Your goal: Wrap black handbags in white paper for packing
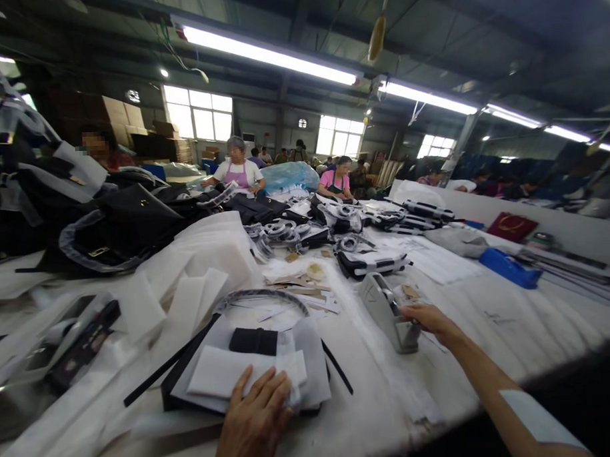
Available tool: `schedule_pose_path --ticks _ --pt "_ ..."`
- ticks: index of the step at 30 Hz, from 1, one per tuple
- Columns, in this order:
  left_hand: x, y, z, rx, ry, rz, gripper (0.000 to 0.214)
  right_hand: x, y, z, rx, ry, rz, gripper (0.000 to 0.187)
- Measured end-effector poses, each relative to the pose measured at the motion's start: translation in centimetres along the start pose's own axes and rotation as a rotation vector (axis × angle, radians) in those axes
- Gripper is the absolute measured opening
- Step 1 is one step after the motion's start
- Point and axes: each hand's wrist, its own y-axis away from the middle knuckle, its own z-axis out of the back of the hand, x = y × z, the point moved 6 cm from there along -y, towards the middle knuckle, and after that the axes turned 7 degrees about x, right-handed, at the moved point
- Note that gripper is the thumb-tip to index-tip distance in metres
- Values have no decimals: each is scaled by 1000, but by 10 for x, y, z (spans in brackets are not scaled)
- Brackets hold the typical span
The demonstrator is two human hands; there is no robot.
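Observation:
A black handbag [171, 392] lies flat before me, its wrapped handle [267, 295] arching away from me. Translucent wrapping sheet [317, 371] and a folded white foam sheet [215, 373] cover its front, around a black flap [253, 341]. My left hand [258, 410] rests on the foam with fingers stretched out, pressing near a strip of clear film [288, 352]. To the right stands a grey tape dispenser [383, 316]. My right hand [428, 319] is at its near end, fingertips pinched together; whatever is between them is too small to make out.
White foam sheets [220, 238] are stacked behind the bag, with black handbags [129, 221] heaped at left. Another dispenser [73, 336] stands left. Wrapped handles [280, 233] pile up mid-table. A blue tape dispenser [509, 267] sits at right. Co-workers [237, 171] work across the table.

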Motion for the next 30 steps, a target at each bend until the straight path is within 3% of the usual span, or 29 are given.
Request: schedule_pose_path --ticks 2,5,10,15,19,22,24,27,30 --pt "0 -1 1 68 -74 -84 26 3 0 0 -1 -74 9 31" --pt "3 -1 4 68 -118 -122 27 1 13 13 -57 -183 21 30" --pt "3 -1 3 77 -79 -93 25 -30 55 20 -121 -259 -45 23" --pt "-3 -5 5 -15 29 37 25 -57 60 2 -53 -163 -155 22" --pt "-5 -5 6 -60 98 140 29 -54 51 19 19 47 -209 18" --pt "-6 -5 8 8 97 124 22 -20 53 20 176 112 -130 18" --pt "-5 -5 8 76 106 123 19 26 63 -4 385 100 23 26" --pt "-3 -2 4 143 135 154 20 108 93 -67 708 94 211 26" --pt "-3 2 -1 122 155 201 21 179 128 -145 1087 280 370 18"
